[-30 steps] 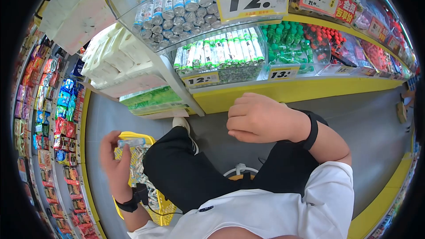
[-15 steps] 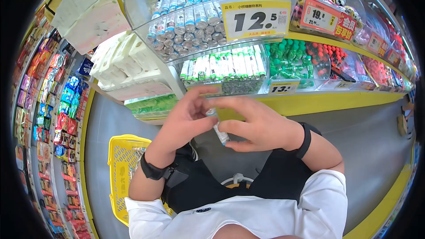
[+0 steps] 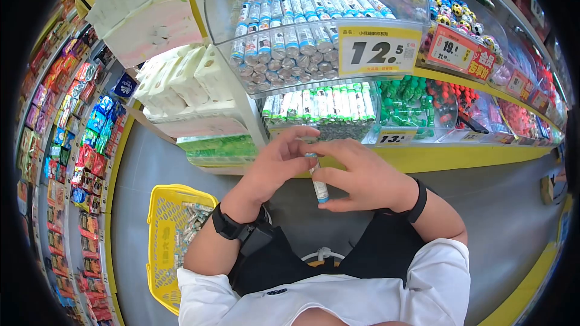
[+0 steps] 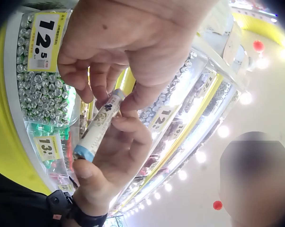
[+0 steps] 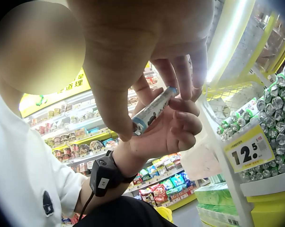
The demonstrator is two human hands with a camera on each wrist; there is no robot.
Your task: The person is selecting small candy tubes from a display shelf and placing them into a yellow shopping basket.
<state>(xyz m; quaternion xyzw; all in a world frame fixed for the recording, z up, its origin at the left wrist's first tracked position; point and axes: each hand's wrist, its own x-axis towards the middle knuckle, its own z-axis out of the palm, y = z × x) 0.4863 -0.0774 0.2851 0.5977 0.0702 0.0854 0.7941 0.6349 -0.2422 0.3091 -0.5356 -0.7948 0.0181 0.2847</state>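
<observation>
Between the two hands is a slim candy roll, wrapped in white with light blue ends. My left hand pinches its upper end with thumb and fingers. The right hand holds the roll by its lower end, thumb against the blue tip. In the left wrist view the candy roll slants from the left thumb down to the right thumb. Seen from the right wrist, the candy roll lies across the left palm, its printed side partly showing.
A yellow basket with many similar rolls stands on the floor at left. Ahead, a clear bin holds blue-ended rolls, above green-ended rolls. Tissue packs are stacked beside it. Snack shelves line the far left.
The left hand came from over the basket with the candy roll and met the right hand in front of the body. The right hand, earlier loosely curled, now holds the roll too.
</observation>
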